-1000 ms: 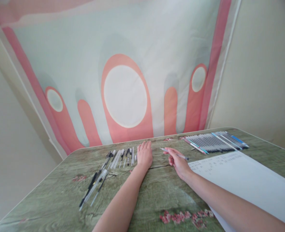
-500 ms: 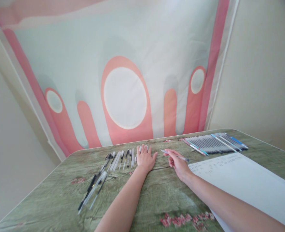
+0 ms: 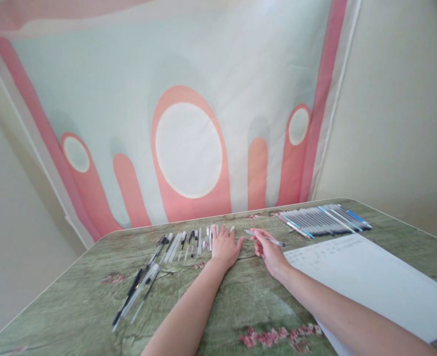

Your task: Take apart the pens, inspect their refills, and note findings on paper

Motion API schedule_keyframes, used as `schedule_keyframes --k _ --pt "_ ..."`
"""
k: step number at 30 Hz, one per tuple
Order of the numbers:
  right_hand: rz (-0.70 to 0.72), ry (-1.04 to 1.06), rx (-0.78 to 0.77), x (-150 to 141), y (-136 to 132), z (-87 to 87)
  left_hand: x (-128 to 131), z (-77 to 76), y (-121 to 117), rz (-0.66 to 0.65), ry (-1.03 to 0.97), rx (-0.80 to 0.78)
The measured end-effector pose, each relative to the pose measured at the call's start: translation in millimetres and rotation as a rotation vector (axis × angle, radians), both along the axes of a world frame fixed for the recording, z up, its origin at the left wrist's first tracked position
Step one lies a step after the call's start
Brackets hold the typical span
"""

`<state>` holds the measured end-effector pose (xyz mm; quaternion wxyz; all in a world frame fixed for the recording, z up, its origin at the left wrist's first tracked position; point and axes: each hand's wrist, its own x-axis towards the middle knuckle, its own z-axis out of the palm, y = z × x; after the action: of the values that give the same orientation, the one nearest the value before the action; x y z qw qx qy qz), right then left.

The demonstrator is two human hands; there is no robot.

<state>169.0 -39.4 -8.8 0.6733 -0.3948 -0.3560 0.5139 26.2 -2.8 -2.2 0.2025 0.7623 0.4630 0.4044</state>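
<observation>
The left hand (image 3: 224, 248) lies palm down over the right-hand end of a row of pen parts (image 3: 173, 247) at the far side of the counter (image 3: 73, 296). Its fingers are spread slightly apart, pointing to the far edge, with the thumb out toward the right; what lies under the palm is hidden. White and clear pieces (image 3: 208, 239) show just beside the fingers. The right hand (image 3: 272, 257) has its fingers clamped on a slim pen (image 3: 277, 242) in a writing grip. The pen's tip points left, toward the left hand, and is apart from it; whether it touches the counter cannot be determined.

Nearer, at the left, a loose cluster of black and clear parts (image 3: 140, 288) lies slantwise, running up to the row. Right of the right hand, a white sheet (image 3: 377, 291) lies flat, with dark handwriting (image 3: 337, 244) along its upper part, too small to read; the right forearm (image 3: 329, 304) crosses its left edge. Beyond the sheet, a bank of pens (image 3: 307, 221) lies side by side, mostly grey, with blue ones among them. A coral and pale hanging (image 3: 189, 148) covers the wall behind the counter.
</observation>
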Motion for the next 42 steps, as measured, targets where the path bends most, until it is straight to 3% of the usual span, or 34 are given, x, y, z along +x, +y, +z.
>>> schedule_keyframes --k 3,8,15,20,26,30,37,42 --pt "-0.025 0.004 0.014 0.3 1.5 -2.4 4.8 3.0 -3.9 -0.053 -0.108 -0.053" --pt "-0.069 0.029 -0.015 1.7 4.6 -6.3 12.5 6.8 -4.3 -0.035 -0.059 0.023" --pt "-0.042 0.104 -0.038 3.8 7.0 -8.9 17.3 -8.4 7.1 -0.074 -0.049 -0.07" --pt "-0.121 0.0 -0.02 1.3 3.8 -7.9 12.5 -15.1 15.5 -0.048 0.075 -0.062" --pt "-0.12 -0.089 0.038 -1.2 -0.6 -4.6 5.2 -13.8 14.7 0.004 0.034 -0.058" --pt "-0.054 -0.086 0.06 -0.3 -2.4 -1.4 9.4 -11.4 14.8 0.031 -0.295 -0.098" --pt "0.054 -0.237 0.16 -1.2 -13.4 5.4 16.4 -2.0 23.1 -0.008 -1.227 -0.553" --pt "0.07 -0.412 0.251 -4.3 -21.6 7.7 14.8 2.9 23.6 0.002 -1.457 -0.661"
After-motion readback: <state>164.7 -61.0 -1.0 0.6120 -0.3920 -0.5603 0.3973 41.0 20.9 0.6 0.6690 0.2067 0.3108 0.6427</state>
